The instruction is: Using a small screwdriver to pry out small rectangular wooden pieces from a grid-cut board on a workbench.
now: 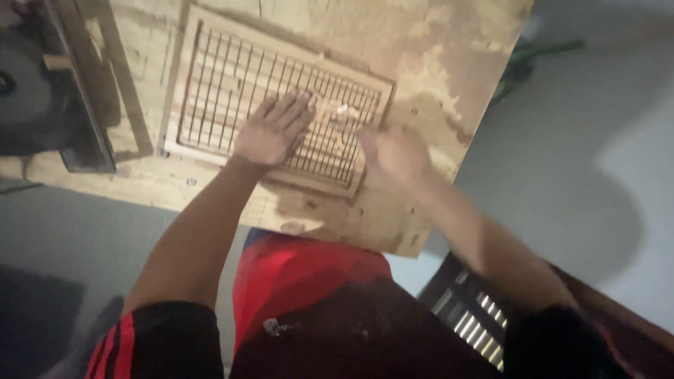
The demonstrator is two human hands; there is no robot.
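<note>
wooden grille (232, 84), under left hand (272, 130), right hand (393, 156) beside

Both arms reach up from the bottom of the frame toward the middle. The left hand (272, 131) sits just left of centre, palm down and flat, fingers (295, 107) straight, close together and pointing to the upper right. Its forearm is bare and runs down to the lower left, ending at a dark sleeve with red stripes. The right hand (394, 156) is just right of centre and pretty blurred, so I can't tell how its fingers are set or whether it's gripping. That forearm is bare too, angling down to the lower right into a dark sleeve.
</note>
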